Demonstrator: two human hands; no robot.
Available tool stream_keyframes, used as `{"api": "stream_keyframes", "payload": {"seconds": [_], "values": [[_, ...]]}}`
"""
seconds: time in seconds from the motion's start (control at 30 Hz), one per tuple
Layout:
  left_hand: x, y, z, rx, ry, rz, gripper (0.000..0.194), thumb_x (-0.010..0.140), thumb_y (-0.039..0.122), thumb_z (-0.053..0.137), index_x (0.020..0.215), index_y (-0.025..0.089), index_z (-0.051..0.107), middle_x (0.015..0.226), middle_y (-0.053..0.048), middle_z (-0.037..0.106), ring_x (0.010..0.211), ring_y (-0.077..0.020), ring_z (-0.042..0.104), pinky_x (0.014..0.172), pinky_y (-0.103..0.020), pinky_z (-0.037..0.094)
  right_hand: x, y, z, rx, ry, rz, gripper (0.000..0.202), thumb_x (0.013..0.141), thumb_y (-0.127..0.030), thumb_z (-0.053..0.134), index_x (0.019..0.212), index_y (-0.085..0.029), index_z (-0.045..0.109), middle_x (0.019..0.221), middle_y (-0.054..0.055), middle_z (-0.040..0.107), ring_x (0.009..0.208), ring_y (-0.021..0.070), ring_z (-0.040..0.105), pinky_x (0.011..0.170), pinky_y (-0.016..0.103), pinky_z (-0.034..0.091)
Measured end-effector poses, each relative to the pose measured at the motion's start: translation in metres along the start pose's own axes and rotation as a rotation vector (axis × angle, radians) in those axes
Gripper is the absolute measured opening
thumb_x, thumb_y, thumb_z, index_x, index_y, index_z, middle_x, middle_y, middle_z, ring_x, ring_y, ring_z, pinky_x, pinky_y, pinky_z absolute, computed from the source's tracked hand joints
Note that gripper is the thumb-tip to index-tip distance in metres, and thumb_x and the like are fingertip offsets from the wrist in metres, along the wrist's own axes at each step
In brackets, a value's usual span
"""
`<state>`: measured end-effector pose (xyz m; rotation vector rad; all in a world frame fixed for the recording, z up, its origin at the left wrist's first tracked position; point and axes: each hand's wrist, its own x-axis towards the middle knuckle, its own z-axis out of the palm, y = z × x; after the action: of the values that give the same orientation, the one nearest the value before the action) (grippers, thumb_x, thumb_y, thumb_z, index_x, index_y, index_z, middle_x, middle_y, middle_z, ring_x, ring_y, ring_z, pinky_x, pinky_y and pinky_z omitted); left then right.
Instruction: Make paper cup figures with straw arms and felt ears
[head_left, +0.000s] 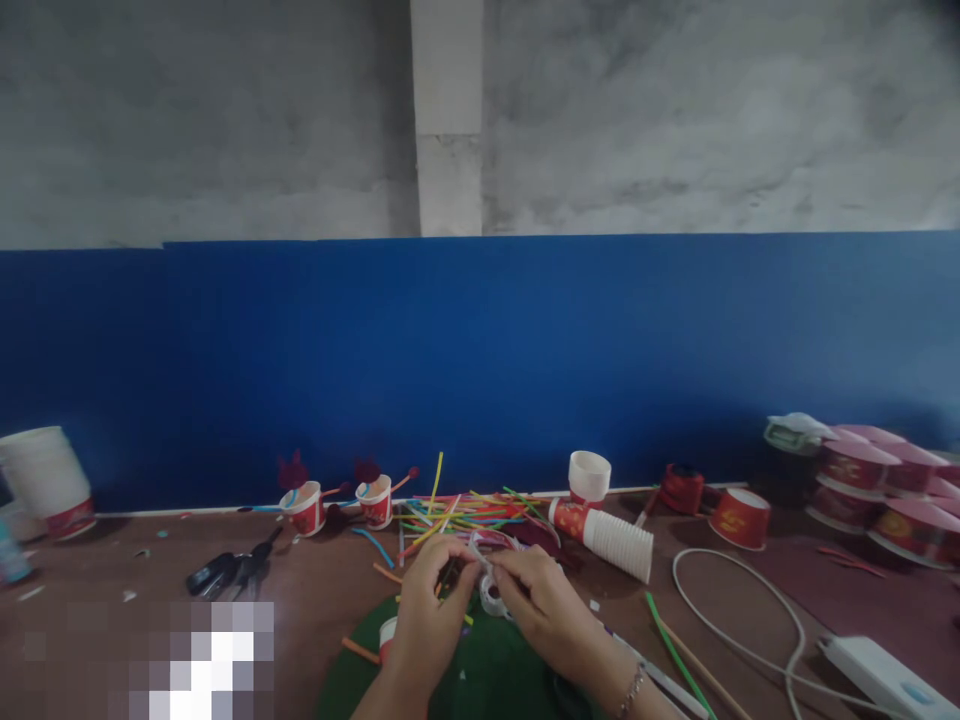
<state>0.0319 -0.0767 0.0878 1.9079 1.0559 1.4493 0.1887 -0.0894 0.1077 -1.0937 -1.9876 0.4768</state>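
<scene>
Close together over the green round mat, my left hand and my right hand have their fingertips pinched on a thin pale strip. The strip is too small to make out well. Just below the fingertips is a white ring-shaped roll. A paper cup is partly hidden behind my left wrist. Beyond my hands lies a pile of coloured sticks.
Two decorated cups stand at the back left, near black scissors. A stack of cups lies on its side at right. Farther right are a white cable, a power strip and red tubs.
</scene>
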Motion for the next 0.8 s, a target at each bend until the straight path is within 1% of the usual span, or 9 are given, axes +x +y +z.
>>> {"api": "stream_keyframes", "payload": {"seconds": [0.1, 0.27, 0.43, 0.57, 0.67, 0.7, 0.73, 0.77, 0.8], "values": [[0.000, 0.003, 0.000, -0.021, -0.002, 0.019, 0.018, 0.085, 0.032, 0.053, 0.073, 0.019, 0.058, 0.077, -0.003, 0.060, 0.074, -0.0174, 0.056, 0.067, -0.026, 0.044, 0.001, -0.001, 0.001, -0.035, 0.032, -0.018, 0.035, 0.089, -0.030, 0.042, 0.062, -0.018, 0.061, 0.056, -0.001, 0.056, 0.055, 0.0121, 0.044, 0.060, 0.024, 0.034], [0.000, 0.006, -0.001, -0.052, 0.000, 0.039, 0.018, 0.085, 0.031, 0.053, 0.072, 0.019, 0.056, 0.075, -0.002, 0.058, 0.073, -0.0171, 0.055, 0.067, -0.026, 0.044, 0.001, -0.004, 0.002, -0.053, 0.082, -0.034, 0.035, 0.086, -0.026, 0.043, 0.055, -0.018, 0.055, 0.052, -0.003, 0.050, 0.052, 0.0104, 0.039, 0.060, 0.025, 0.032], [-0.004, 0.008, 0.001, -0.073, 0.007, 0.070, 0.018, 0.086, 0.029, 0.052, 0.072, 0.019, 0.056, 0.076, -0.003, 0.057, 0.073, -0.0165, 0.054, 0.067, -0.025, 0.043, -0.001, -0.006, 0.009, 0.036, 0.100, 0.018, 0.037, 0.084, -0.026, 0.042, 0.047, -0.018, 0.038, 0.048, -0.005, 0.034, 0.050, 0.0091, 0.030, 0.057, 0.025, 0.028], [-0.003, 0.012, -0.001, -0.149, 0.057, 0.050, 0.020, 0.084, 0.032, 0.053, 0.069, 0.018, 0.055, 0.073, -0.003, 0.056, 0.071, -0.0161, 0.053, 0.065, -0.024, 0.043, 0.002, -0.002, 0.019, 0.321, 0.139, 0.179, 0.038, 0.079, -0.032, 0.044, 0.048, -0.021, 0.026, 0.049, -0.006, 0.024, 0.048, 0.0085, 0.023, 0.047, 0.025, 0.021], [0.006, 0.009, -0.017, -0.295, 0.195, -0.116, 0.022, 0.082, 0.037, 0.055, 0.071, 0.018, 0.055, 0.069, 0.000, 0.056, 0.064, -0.0139, 0.051, 0.061, -0.023, 0.041, 0.006, 0.017, 0.015, 0.496, 0.285, 0.416, 0.039, 0.078, -0.041, 0.044, 0.048, -0.023, 0.027, 0.045, -0.007, 0.024, 0.043, 0.0078, 0.021, 0.042, 0.023, 0.020], [0.011, 0.006, -0.025, -0.338, 0.252, -0.174, 0.022, 0.081, 0.038, 0.057, 0.072, 0.018, 0.056, 0.069, 0.000, 0.057, 0.063, -0.0134, 0.052, 0.061, -0.023, 0.042, 0.008, 0.027, 0.010, 0.464, 0.315, 0.463, 0.038, 0.080, -0.042, 0.042, 0.049, -0.023, 0.030, 0.044, -0.007, 0.024, 0.041, 0.0083, 0.022, 0.041, 0.023, 0.021], [0.015, 0.002, -0.034, -0.360, 0.271, -0.223, 0.022, 0.079, 0.039, 0.059, 0.073, 0.017, 0.058, 0.067, 0.000, 0.057, 0.061, -0.0126, 0.051, 0.062, -0.023, 0.042, 0.008, 0.038, 0.006, 0.358, 0.344, 0.453, 0.037, 0.081, -0.041, 0.041, 0.050, -0.022, 0.033, 0.043, -0.006, 0.029, 0.040, 0.0095, 0.028, 0.041, 0.024, 0.024], [0.020, -0.003, -0.042, -0.371, 0.258, -0.273, 0.023, 0.077, 0.039, 0.062, 0.075, 0.016, 0.060, 0.066, 0.000, 0.059, 0.058, -0.0122, 0.051, 0.061, -0.024, 0.042, 0.008, 0.050, 0.001, 0.184, 0.327, 0.411, 0.036, 0.082, -0.037, 0.041, 0.049, -0.021, 0.038, 0.044, -0.004, 0.037, 0.043, 0.0112, 0.036, 0.044, 0.024, 0.028], [0.024, -0.008, -0.050, -0.369, 0.229, -0.326, 0.025, 0.074, 0.040, 0.065, 0.076, 0.015, 0.061, 0.063, 0.001, 0.060, 0.056, -0.0122, 0.051, 0.058, -0.024, 0.041, 0.007, 0.061, -0.004, -0.046, 0.267, 0.377, 0.035, 0.082, -0.033, 0.042, 0.050, -0.020, 0.044, 0.047, -0.001, 0.047, 0.048, 0.0134, 0.044, 0.048, 0.025, 0.032]]}}
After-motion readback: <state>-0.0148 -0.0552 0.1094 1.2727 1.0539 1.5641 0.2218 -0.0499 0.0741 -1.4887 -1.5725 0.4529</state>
